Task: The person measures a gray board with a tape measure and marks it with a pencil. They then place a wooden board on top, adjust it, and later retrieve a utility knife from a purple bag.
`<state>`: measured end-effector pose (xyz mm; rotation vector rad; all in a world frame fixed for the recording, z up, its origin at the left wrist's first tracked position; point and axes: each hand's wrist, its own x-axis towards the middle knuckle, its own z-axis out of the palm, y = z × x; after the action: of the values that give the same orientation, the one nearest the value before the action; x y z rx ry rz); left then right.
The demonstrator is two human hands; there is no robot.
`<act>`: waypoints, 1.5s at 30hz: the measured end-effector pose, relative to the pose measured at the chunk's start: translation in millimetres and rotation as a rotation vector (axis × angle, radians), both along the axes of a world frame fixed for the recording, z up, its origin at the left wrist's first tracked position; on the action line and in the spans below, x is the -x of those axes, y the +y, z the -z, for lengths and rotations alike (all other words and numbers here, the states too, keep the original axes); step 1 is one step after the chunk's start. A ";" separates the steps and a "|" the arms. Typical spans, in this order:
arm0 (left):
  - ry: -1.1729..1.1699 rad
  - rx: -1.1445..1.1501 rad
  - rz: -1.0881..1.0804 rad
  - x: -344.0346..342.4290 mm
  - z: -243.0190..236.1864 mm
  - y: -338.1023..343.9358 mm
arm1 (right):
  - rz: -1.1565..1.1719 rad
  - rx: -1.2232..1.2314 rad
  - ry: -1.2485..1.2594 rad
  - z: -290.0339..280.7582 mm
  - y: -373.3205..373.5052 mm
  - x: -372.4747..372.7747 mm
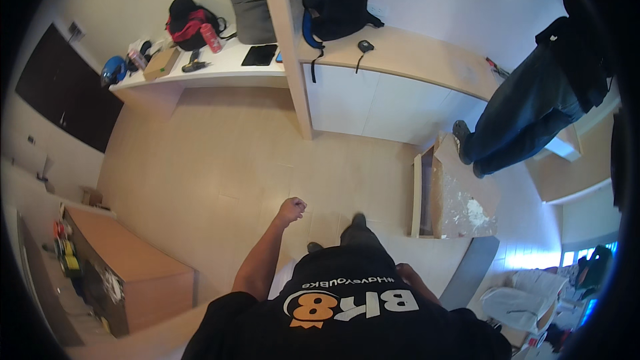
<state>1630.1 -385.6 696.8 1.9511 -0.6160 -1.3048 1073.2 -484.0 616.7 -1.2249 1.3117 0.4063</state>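
Observation:
My left hand (292, 210) hangs over the wooden floor in front of me, its fingers curled in and nothing visible in them. The bare left forearm reaches up from the lower edge beside my black T-shirt (363, 273). Close against my right side is my right hand (404, 271), mostly hidden by my body, so its fingers do not show. Neither hand touches any furniture. Below my shirt, one dark shoe (359, 219) stands forward on the floor.
Another person in jeans (533, 113) stands on a paint-spattered wooden platform (460, 200) at right. A grey board (471, 270) lies beside it. Ahead, a counter (413, 60) holds a black backpack (340, 10) and tape measure (365, 46); a cordless drill (194, 63) rests farther left. A wooden cabinet (133, 253) stands lower left.

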 end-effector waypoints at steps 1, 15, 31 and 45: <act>0.007 -0.022 0.035 -2.3 -2.5 -8.7 | -0.001 0.017 0.073 7.3 -5.7 -5.7; 0.054 -0.107 -0.241 -126.9 -17.9 -152.3 | -0.072 0.984 -0.367 -78.1 -378.5 -289.0; -0.911 0.996 -0.060 -287.6 -279.3 -585.9 | 0.002 1.161 -1.136 -421.4 -652.6 -619.7; -0.865 0.753 0.490 -332.3 -330.0 -667.4 | 0.466 0.567 -0.978 -406.9 -729.7 -690.1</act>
<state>1962.3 -1053.0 1026.8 1.6612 -1.7858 -0.2613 1763.3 -1213.7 1023.6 -1.2511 0.7917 -0.8680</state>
